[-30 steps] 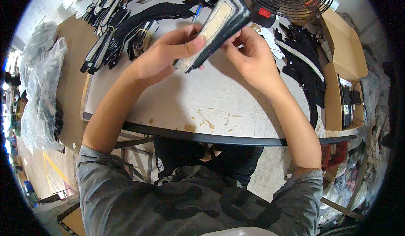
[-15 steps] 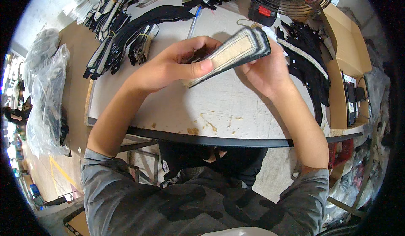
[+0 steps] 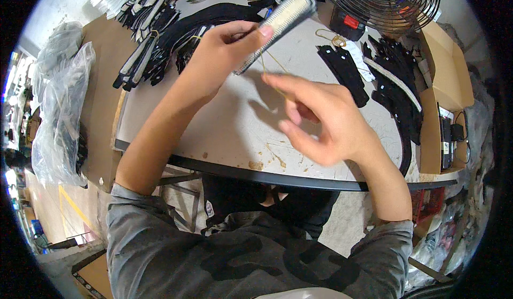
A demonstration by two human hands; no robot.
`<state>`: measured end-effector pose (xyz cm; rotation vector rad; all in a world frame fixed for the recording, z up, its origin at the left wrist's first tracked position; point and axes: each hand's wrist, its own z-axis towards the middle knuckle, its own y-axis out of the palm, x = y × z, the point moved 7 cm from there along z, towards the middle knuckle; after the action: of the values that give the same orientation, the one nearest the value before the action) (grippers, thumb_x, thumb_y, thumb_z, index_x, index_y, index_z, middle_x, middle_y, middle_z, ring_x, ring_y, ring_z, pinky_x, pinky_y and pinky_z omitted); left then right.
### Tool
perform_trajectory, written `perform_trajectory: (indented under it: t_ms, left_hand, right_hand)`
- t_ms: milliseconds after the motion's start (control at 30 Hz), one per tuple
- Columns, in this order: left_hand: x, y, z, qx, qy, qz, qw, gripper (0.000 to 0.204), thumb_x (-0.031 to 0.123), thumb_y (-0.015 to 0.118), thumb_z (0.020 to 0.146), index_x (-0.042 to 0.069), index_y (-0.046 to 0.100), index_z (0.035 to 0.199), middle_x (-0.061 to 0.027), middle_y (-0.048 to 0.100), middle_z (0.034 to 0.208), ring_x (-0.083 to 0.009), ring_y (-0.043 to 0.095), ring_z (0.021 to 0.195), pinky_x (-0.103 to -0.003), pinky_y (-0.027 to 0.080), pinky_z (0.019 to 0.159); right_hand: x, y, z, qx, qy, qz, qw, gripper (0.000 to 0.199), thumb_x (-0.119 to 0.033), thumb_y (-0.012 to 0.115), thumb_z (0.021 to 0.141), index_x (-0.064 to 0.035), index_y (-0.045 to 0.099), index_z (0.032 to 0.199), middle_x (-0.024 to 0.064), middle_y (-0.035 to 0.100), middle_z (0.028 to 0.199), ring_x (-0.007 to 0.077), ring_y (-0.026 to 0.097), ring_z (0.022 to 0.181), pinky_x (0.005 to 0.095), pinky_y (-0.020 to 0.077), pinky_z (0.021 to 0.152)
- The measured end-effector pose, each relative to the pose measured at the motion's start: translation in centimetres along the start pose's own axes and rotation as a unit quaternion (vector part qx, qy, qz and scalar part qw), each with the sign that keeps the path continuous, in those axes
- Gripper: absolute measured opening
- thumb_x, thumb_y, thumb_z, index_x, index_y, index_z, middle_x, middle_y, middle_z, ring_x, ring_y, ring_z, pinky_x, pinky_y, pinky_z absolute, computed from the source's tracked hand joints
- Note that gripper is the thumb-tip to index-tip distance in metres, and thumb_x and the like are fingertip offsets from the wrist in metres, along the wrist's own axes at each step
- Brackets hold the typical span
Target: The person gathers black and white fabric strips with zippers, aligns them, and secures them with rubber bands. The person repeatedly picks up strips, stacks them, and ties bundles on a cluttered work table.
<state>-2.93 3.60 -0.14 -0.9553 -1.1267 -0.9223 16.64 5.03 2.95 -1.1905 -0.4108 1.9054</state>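
My left hand [image 3: 220,53] is closed round a folded bundle of fabric strips [image 3: 291,13], cream on top with black edges, and holds it tilted above the table. A thin tan rubber band [image 3: 277,63] stretches from the bundle's lower part to my right hand [image 3: 334,120]. It is hooked on the right index finger, while the thumb stands apart below. Where the band passes round the bundle is partly hidden by my left hand.
Banded bundles of black and cream strips [image 3: 155,32] lie at the far left. Loose black strips [image 3: 344,75] and spare rubber bands [image 3: 336,40] are right of centre. A wire-caged fan [image 3: 379,0], a black-and-red battery pack [image 3: 348,24] and an open cardboard box [image 3: 430,131] stand beyond and right.
The bundle has moved up and away with my left hand. My right hand has left the bundle's far end and come nearer, pulling the rubber band taut.
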Motion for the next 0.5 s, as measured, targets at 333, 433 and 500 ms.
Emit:
perform_trajectory:
  t_ms: [333, 433, 500]
  left_hand:
    - [2.5, 1.4, -1.9, -0.307, 0.126, -0.202, 0.922, 0.053, 0.037, 0.07, 0.104, -0.004, 0.064, 0.136, -0.0088, 0.073, 0.116, -0.0156, 0.068, 0.105, -0.03, 0.053, 0.094]
    - [2.5, 1.6, -1.8, -0.272, 0.061, -0.029, 0.96, 0.044, 0.02, 0.078, 0.098, -0.005, 0.067, 0.132, -0.0077, 0.073, 0.11, -0.013, 0.066, 0.101, -0.029, 0.053, 0.09]
    - [2.1, 1.5, -1.6, -0.247, 0.093, 0.026, 0.964, 0.042, 0.019, 0.083, 0.094, -0.004, 0.07, 0.126, -0.0075, 0.074, 0.108, -0.0129, 0.066, 0.1, -0.029, 0.053, 0.089]
  right_hand:
    - [3.9, -4.7, 0.2, 0.088, 0.105, 0.676, 0.724, 0.087, -0.047, 0.056, 0.106, -0.0093, 0.014, 0.172, 0.0158, 0.067, 0.122, 0.0165, 0.063, 0.078, 0.0278, 0.0493, 0.072]
    - [0.5, -5.1, 1.1, 0.013, 0.092, 0.61, 0.787, 0.095, -0.05, 0.061, 0.101, -0.0122, 0.011, 0.172, 0.0206, 0.056, 0.139, 0.0236, 0.066, 0.094, 0.0329, 0.0533, 0.082]
    - [-0.3, -4.4, 1.6, -0.003, 0.078, 0.576, 0.814, 0.096, -0.049, 0.063, 0.1, -0.0123, 0.012, 0.172, 0.0208, 0.053, 0.144, 0.0257, 0.065, 0.1, 0.035, 0.0537, 0.085]
